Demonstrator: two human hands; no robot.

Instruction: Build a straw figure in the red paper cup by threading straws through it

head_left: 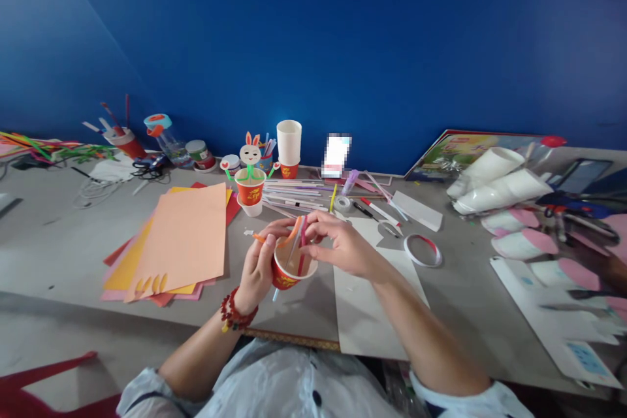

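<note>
My left hand [255, 269], with a red bead bracelet on its wrist, grips a small red paper cup [290, 272] held above the table's near edge. Several drinking straws [297, 241], orange, red and pale, poke through and out of the cup. My right hand [337, 245] pinches the straws at the cup's rim from the right side. A straw end sticks out below the cup.
A stack of coloured paper [181, 241] lies to the left, a white sheet [365, 300] to the right. Behind stand a bunny cup figure [250, 179], stacked cups [289, 147], loose straws [294, 194], a tape roll [422, 250] and lying white cups [494, 183].
</note>
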